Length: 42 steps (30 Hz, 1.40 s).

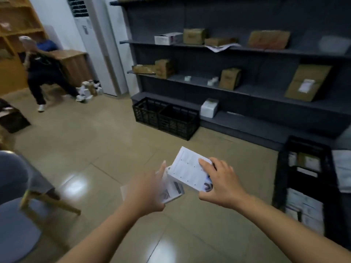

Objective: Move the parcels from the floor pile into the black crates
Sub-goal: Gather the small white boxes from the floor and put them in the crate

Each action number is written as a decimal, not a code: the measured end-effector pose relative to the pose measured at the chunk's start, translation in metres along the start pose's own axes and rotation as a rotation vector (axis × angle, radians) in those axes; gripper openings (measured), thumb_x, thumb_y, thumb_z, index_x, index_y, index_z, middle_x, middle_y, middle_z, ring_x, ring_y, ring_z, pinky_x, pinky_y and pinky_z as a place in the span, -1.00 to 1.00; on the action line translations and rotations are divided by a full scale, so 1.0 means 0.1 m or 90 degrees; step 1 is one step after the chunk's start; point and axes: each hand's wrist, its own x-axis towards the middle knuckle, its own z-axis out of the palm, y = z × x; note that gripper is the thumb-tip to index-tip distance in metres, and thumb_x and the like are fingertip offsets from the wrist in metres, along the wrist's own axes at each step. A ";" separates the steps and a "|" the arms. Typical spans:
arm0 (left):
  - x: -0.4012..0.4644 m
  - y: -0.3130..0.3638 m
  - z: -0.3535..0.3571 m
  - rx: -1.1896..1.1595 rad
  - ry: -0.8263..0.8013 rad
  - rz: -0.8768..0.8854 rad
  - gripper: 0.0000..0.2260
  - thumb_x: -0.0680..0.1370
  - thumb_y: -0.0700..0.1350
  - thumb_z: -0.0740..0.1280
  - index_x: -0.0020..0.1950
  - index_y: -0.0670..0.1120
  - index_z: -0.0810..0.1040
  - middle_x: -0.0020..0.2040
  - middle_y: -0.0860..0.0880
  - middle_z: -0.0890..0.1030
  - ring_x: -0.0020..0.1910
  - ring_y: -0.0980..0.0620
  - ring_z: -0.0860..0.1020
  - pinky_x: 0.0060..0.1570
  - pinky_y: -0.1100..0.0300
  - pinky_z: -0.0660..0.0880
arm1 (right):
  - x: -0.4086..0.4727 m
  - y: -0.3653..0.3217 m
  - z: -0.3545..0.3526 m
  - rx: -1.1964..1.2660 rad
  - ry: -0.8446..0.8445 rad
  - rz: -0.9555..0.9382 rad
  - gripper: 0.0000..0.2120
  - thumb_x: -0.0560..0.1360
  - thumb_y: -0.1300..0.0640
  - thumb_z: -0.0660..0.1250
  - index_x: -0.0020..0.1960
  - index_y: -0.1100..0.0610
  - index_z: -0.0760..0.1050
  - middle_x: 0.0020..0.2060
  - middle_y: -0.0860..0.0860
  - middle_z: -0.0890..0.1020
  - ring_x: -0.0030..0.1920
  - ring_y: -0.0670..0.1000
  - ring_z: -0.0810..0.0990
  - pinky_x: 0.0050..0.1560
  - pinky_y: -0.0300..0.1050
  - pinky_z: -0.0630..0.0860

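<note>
The right hand (221, 184) grips a white parcel (190, 172), fingers curled over its top edge and thumb beneath, holding it above the floor (106, 141). The left hand (147, 192), blurred, holds a second white parcel (173, 190) just under the first. Two black crates (165, 118) sit ahead at the shelving's (266, 114) foot; a black stacked crate (303, 179) holding parcels stands to the right.
</note>
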 end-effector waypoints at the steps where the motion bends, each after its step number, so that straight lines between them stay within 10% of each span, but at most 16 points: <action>1: 0.23 0.11 0.00 -0.010 0.009 0.025 0.15 0.14 0.33 0.28 0.56 0.01 -0.24 -0.02 0.01 0.56 -0.21 -0.10 0.48 -0.22 0.08 0.46 | 0.05 0.13 -0.01 -0.004 0.001 0.017 -0.12 0.26 -0.28 0.23 0.52 -0.08 0.07 0.40 0.01 0.23 0.32 0.06 0.27 0.34 -0.07 0.23; 9: 1.99 0.56 0.01 -0.071 0.067 0.212 0.17 0.24 0.35 0.31 0.46 0.03 -0.51 0.15 0.00 0.52 0.00 -0.11 0.49 -0.03 0.01 0.44 | 0.69 1.02 -0.18 0.001 0.014 0.173 -0.10 0.36 -0.29 0.28 0.55 -0.09 -0.06 0.53 0.01 0.03 0.46 0.05 0.10 0.43 -0.03 0.13; 21: 4.08 1.55 -0.11 -0.056 0.064 0.531 0.04 0.19 0.44 0.20 0.53 0.20 -0.24 0.19 0.04 0.50 0.02 -0.11 0.46 -0.06 0.03 0.38 | 1.22 2.36 -0.47 0.004 -0.014 0.328 -0.05 0.39 -0.32 0.29 0.57 -0.05 -0.14 0.55 -0.05 -0.09 0.49 0.07 0.03 0.48 0.01 0.10; 36: 6.23 3.49 0.14 -0.027 0.017 0.566 -0.01 0.16 0.43 0.30 0.54 0.21 0.07 0.09 0.03 0.57 -0.09 -0.10 0.51 -0.12 0.04 0.40 | 1.46 5.01 -0.66 0.178 -0.059 0.462 0.28 0.24 -0.35 0.48 0.51 -0.06 -0.43 0.54 -0.03 -0.10 0.52 0.08 0.01 0.48 0.09 0.09; 42: 7.00 4.21 0.16 -0.101 -0.016 0.595 0.00 0.19 0.40 0.37 0.54 0.20 0.03 0.05 0.04 0.56 -0.04 -0.09 0.48 -0.05 0.01 0.44 | 1.48 5.77 -0.64 0.353 0.143 0.608 0.32 0.20 -0.30 0.54 0.50 -0.13 -0.43 0.53 -0.13 0.00 0.50 -0.02 0.10 0.41 0.04 0.25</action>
